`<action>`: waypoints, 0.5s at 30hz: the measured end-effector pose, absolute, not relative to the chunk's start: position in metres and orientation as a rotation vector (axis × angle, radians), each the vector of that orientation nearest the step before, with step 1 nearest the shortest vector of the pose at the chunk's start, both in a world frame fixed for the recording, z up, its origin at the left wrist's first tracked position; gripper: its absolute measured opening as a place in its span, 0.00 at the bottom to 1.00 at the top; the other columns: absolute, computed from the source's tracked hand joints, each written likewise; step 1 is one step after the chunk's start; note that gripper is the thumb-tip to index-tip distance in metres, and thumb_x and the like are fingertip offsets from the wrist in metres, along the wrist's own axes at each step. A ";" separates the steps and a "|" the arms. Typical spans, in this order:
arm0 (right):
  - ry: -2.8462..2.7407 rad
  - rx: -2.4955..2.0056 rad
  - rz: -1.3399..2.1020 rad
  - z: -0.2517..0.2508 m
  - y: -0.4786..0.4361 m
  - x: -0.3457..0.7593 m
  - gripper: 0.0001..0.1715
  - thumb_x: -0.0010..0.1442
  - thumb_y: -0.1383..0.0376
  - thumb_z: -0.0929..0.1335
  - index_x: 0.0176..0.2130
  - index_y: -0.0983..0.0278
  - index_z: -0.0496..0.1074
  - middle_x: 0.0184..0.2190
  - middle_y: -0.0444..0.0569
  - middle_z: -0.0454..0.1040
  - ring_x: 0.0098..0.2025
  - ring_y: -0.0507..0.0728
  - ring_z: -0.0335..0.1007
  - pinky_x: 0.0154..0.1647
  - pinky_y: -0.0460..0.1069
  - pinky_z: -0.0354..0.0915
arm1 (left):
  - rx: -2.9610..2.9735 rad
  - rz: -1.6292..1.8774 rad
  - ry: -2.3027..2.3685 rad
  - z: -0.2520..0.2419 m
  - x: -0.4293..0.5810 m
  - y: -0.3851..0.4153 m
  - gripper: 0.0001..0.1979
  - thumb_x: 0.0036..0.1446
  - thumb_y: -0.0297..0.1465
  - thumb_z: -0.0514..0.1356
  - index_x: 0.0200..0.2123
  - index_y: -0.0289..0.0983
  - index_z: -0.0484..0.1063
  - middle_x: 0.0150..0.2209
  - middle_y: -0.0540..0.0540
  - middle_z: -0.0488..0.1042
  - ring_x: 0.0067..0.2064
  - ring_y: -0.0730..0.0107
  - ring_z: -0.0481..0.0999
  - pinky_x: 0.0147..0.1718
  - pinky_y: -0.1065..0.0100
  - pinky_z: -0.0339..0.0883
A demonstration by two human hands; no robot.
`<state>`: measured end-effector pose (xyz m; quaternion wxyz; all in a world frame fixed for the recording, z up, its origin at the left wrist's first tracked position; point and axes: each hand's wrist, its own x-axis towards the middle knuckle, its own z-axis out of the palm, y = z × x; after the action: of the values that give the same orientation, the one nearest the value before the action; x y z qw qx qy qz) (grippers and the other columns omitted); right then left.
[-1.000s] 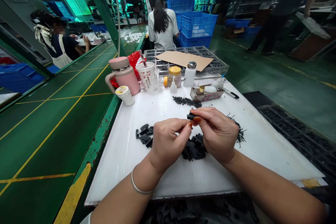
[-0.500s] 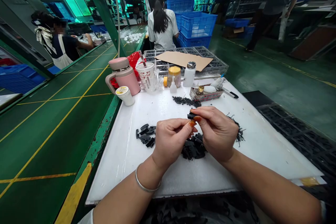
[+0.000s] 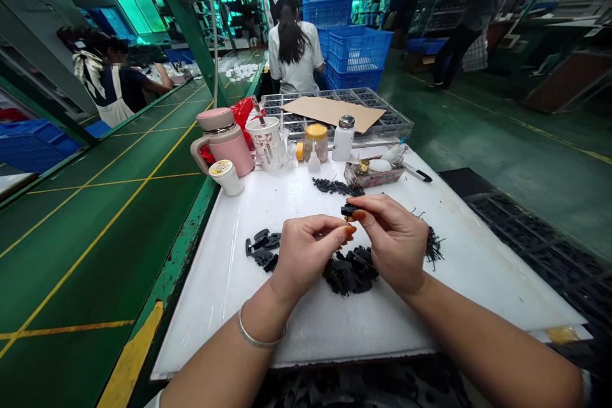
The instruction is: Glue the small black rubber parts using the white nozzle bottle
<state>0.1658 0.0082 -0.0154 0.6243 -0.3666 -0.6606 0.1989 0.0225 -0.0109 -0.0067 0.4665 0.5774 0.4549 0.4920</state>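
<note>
Left hand (image 3: 306, 258) dropped slightly from the black plastic part (image 3: 349, 209), fingers together.
Right hand (image 3: 394, 242) pinched it, seemingly still to be set down.

Both forearms (image 3: 478, 350) reach in from the near edge of the counter (image 3: 430, 338), left hand (image 3: 308, 255) and right hand (image 3: 394, 242) raised over it, curled fingers, orange-nailed fingertips (image 3: 350, 230) meeting just beside each other, a metal bangle (image 3: 262, 336) on the left wrist

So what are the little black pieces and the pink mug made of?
The black pieces look like moulded plastic: matte, with crisp, even edges. The pink mug looks smooth and slightly glossy, maybe coated metal or plastic, hard to tell; its shiny band looks like steel.
</note>
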 end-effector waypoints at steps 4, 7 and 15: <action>-1.508 -0.846 0.539 -0.017 0.009 0.167 0.14 0.58 0.74 0.70 0.41 0.57 0.77 0.37 0.41 0.77 0.38 0.49 0.73 0.39 0.44 0.70 | 1.383 1.247 1.129 -0.007 0.022 -0.011 0.09 0.53 0.35 0.65 0.32 0.35 0.79 0.28 0.46 0.79 0.29 0.70 0.77 0.30 0.71 0.72; -1.483 -0.843 0.606 -0.019 0.008 0.167 0.14 0.58 0.73 0.70 0.42 0.56 0.77 0.38 0.40 0.78 0.39 0.48 0.74 0.39 0.42 0.71 | 1.378 1.288 1.143 -0.007 0.022 -0.012 0.09 0.54 0.35 0.64 0.31 0.35 0.79 0.28 0.46 0.79 0.30 0.70 0.78 0.31 0.71 0.72; -1.395 -0.844 0.713 -0.018 0.008 0.168 0.14 0.55 0.72 0.72 0.41 0.56 0.77 0.37 0.41 0.79 0.38 0.49 0.76 0.39 0.43 0.73 | 1.296 1.281 1.096 -0.006 0.019 -0.009 0.07 0.52 0.33 0.66 0.31 0.34 0.79 0.27 0.47 0.79 0.28 0.72 0.77 0.29 0.72 0.72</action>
<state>0.1681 0.0081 -0.0180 0.6296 -0.3686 -0.6089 0.3114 0.0192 -0.0093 -0.0059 0.4863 0.5326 0.4504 0.5263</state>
